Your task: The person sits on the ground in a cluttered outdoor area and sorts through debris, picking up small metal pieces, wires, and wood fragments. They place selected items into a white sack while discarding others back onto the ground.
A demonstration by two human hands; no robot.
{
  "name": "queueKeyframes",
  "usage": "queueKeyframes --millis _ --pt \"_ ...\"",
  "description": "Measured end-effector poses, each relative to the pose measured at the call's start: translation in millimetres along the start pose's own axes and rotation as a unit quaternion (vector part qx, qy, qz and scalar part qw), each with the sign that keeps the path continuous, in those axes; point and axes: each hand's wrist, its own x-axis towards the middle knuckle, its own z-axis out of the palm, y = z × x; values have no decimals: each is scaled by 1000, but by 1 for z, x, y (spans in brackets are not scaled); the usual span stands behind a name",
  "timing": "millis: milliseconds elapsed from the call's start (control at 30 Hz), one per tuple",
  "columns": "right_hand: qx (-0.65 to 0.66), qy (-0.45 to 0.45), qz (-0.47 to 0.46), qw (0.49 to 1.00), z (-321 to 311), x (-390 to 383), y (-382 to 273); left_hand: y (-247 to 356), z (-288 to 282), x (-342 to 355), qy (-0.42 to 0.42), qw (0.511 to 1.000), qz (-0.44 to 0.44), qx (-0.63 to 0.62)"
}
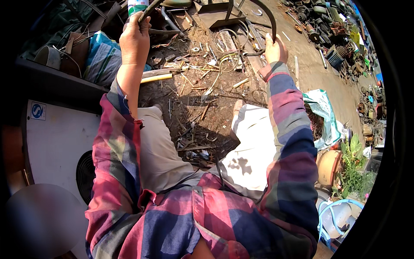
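Note:
Both my arms reach forward in plaid sleeves. My left hand (134, 45), at the upper left, is closed round a dark strand that runs up out of the picture. On the right, my right hand (276, 52) grips a thick black cable (272, 19), which arcs over from the top edge. A short end of it bends left below that hand. Whether both strands belong to one cable cannot be seen, as the upper part is cut off. A container with a white and green label (138, 6) shows just beyond my left hand.
Wood scraps, wires and a yellow stick (156, 78) litter the dirt between my legs. A blue-white sack (103, 58) lies left, above a white panel (60, 138) with a round grille. Right are a white-green bag (323, 114), green plants (351, 164), a blue hose (340, 202) and piled metal parts (334, 30).

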Motion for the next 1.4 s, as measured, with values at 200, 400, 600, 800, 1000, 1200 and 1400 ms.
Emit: queueKeyframes --millis 200,400,600,800,1000,1200,1400 --pt "-34 -110 -40 993 4 1 4 1 -10 -1 -16 992 -103 -67" --pt "90 -216 61 970 -9 -6 -27 -3 -6 -3 -56 972 -192 -120" --pt "-84 -116 -108 984 -10 -10 -46 -13 0 -4 -51 956 -224 -185" --pt "-87 -71 -112 987 -14 -15 -72 -28 -2 -3 -53 915 -290 -276" --pt "209 -207 -11 956 -7 -8 -55 -27 -6 -5 -75 839 -389 -373" --pt "348 -298 -95 884 20 -39 -64 -16 -4 -8 -78 780 -479 -395" --pt "354 -393 -64 847 19 -62 -103 -7 8 -8 -40 741 -493 -454"
